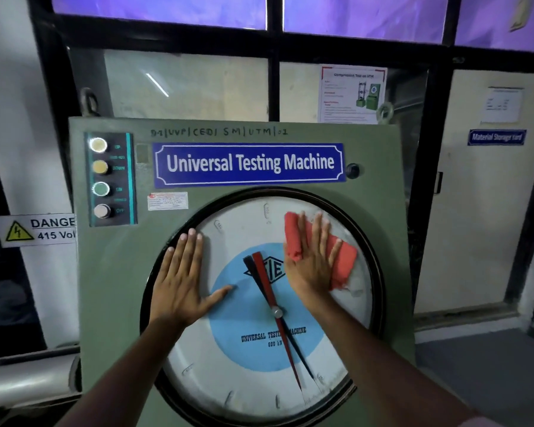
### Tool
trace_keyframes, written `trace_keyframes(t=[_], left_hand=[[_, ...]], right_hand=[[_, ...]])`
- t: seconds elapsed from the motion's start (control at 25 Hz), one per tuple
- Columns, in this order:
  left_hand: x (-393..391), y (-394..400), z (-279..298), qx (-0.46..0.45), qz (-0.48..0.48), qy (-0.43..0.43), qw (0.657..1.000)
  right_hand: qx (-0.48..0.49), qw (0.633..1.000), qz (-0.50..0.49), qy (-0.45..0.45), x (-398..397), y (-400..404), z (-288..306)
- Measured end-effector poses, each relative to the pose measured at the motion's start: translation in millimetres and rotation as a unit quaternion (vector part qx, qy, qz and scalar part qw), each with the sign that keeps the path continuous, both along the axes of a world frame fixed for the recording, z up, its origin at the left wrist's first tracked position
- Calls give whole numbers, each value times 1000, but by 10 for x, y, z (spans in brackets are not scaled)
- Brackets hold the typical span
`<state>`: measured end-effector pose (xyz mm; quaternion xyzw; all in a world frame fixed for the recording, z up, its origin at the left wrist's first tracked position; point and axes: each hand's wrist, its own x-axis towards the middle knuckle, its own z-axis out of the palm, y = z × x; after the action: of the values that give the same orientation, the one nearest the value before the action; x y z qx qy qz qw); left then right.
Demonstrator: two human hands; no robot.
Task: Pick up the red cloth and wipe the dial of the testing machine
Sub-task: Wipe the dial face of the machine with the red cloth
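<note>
2 bare forearms reach up from the bottom edge of the view, with no sleeves, watch, bracelet or gloves on them. The left hand point(179, 282) shows 5 digits with short, pale nails and no rings. The right hand point(310, 260) shows 4 long fingers with similarly short nails and also bears no rings.

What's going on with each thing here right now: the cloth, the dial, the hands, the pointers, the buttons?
Red cloth: bunched, pressed flat against the dial glass at upper right.
Right hand: open palm, fingers spread over the cloth.
Left hand: flat on the dial's left side, empty.
Dial: glass closed, black rim intact.
Red pointer and black pointer: both aimed up, slightly left.
Four buttons: lit or not, cannot tell.
</note>
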<state>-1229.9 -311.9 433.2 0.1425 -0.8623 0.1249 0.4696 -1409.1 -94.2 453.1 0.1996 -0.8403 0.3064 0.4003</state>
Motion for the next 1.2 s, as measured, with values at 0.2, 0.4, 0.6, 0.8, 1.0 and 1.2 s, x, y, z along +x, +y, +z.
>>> trace_keyframes(t=[0.2, 0.4, 0.6, 0.8, 1.0, 1.2], left_hand=[[-3, -13, -41, 20, 9, 27, 999], [-6, 12, -43, 16, 17, 19, 1000], [12, 3, -31, 15, 23, 2, 1000], [-14, -118, 45, -15, -12, 13, 1000], [2, -198, 73, -26, -23, 0, 999], [59, -264, 89, -22, 9, -11, 1000]], right_hand=[[191, 963, 124, 141, 373, -559, 282], [4, 994, 82, 76, 275, -347, 589], [42, 996, 59, 60, 164, -531, 1259], [115, 965, 146, 182, 584, -1237, 1059], [165, 947, 148, 232, 308, -1045, 1148], [43, 987, 78, 134, -68, -606, 1190]])
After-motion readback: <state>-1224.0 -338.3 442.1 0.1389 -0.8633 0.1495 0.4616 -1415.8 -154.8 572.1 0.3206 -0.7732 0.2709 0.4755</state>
